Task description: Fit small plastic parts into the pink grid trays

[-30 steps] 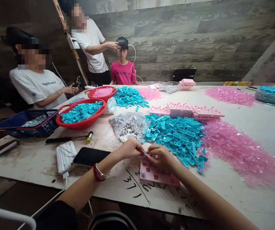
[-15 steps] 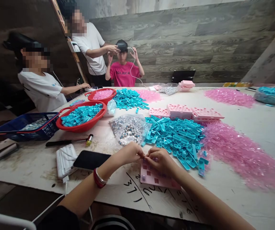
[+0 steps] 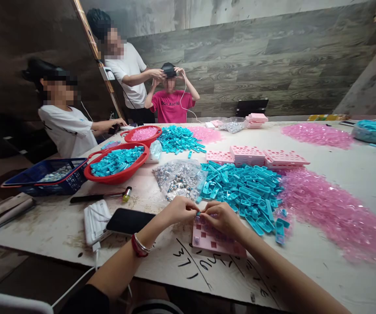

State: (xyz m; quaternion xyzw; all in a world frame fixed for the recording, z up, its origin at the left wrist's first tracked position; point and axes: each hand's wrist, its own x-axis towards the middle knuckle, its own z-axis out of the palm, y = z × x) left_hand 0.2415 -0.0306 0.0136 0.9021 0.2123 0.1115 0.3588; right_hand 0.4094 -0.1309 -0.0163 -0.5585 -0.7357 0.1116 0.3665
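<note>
My left hand [image 3: 184,210] and my right hand [image 3: 220,217] meet over the top left corner of a pink tray [image 3: 204,244] with square holes. The left fingers pinch a small blue piece [image 3: 198,213]; its exact kind is too small to tell. The right fingertips are pressed together beside it, and what they hold, if anything, is hidden. Some holes of the tray carry small clear pieces. Right behind my hands lies a heap of blue plastic parts [image 3: 243,187], with a clear bag of small metal parts [image 3: 178,179] to its left.
Pink clear pieces [image 3: 325,213] spread on the right. Stacked pink trays [image 3: 247,153] stand behind the blue heap. At left are a red basket [image 3: 119,178], a navy basket [image 3: 50,188], a hammer [image 3: 101,195], a phone [image 3: 129,220] and a white power bank [image 3: 96,218]. Three people are across the table.
The view has shifted slightly, so the scene sits lower and further right. My hands stay together over the tray corner, and the blue piece now shows at the left fingertips.
</note>
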